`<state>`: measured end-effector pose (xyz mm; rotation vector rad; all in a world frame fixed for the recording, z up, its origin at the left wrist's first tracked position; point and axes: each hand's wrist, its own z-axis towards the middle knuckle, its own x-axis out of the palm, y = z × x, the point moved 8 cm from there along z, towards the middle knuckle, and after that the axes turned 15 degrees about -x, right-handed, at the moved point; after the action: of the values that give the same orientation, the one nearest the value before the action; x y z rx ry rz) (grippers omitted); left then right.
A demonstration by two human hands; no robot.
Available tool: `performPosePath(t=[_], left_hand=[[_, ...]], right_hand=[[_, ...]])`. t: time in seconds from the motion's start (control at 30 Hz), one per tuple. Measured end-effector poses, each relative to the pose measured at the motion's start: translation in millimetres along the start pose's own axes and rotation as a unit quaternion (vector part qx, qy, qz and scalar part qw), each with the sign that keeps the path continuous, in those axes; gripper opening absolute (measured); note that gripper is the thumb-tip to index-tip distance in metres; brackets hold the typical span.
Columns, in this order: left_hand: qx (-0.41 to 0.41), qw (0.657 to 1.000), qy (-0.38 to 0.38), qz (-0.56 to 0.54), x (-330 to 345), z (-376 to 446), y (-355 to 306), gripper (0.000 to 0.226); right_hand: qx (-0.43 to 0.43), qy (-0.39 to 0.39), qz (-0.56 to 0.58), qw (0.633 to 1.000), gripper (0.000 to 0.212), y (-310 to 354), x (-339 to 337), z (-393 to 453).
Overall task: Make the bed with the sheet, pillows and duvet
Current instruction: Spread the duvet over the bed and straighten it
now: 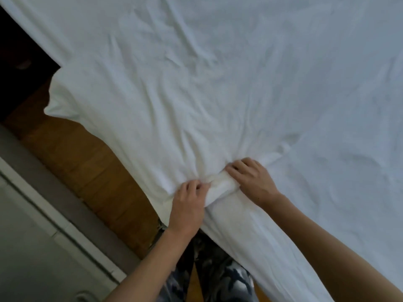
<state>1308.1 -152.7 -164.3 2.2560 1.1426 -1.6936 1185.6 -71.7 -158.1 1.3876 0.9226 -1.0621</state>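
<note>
- Left hand point(189, 205) curled round a bunched edge of the white sheet point(218, 83).
- Right hand point(250, 179) just beside, fingers bent, gripping the same bunch.
- Sheet spread wrinkled over the bed, corner hanging above wooden floor point(91, 168).

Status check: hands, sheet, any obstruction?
Left hand and right hand both grip a bunched fold of the white sheet at the near bed edge. Sheet spread, wrinkled. Nothing in the way.
</note>
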Motion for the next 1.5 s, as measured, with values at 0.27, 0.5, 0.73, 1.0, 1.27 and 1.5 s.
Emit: performPosePath(t=[0.27, 0.5, 0.73, 1.0, 1.27, 1.5], left_hand=[[0.018, 0.996, 0.071, -0.046, 2.3, -56.7, -43.5, 0.02], [0.045, 0.982, 0.178, 0.036, 25.3, -35.3, -42.6, 0.044], [0.056, 0.98, -0.179, -0.061, -111.6, 127.8, 26.4, 0.033], [0.032, 0.993, -0.076, 0.085, -140.7, 253.7, 152.9, 0.062], [-0.29, 0.942, -0.021, -0.167, -127.7, 182.1, 315.6, 0.059], [-0.471, 0.759, 0.162, -0.42, -71.6, 158.9, 335.5, 0.059]], right_hand=[[0.025, -0.026, 0.031, 0.999, 0.057, 19.7, -26.9, -65.6], [0.047, 0.114, 0.139, 0.983, 0.057, 35.8, 14.7, -69.6], [0.292, -0.147, -0.026, 0.945, 0.037, -71.2, -51.9, -24.0], [0.458, -0.062, 0.007, 0.887, 0.065, -154.9, -14.1, 156.2], [0.174, 0.011, 0.022, 0.984, 0.064, 29.6, 70.1, 329.2], [-0.045, 0.077, -0.047, 0.995, 0.057, 79.1, 79.6, 350.9]])
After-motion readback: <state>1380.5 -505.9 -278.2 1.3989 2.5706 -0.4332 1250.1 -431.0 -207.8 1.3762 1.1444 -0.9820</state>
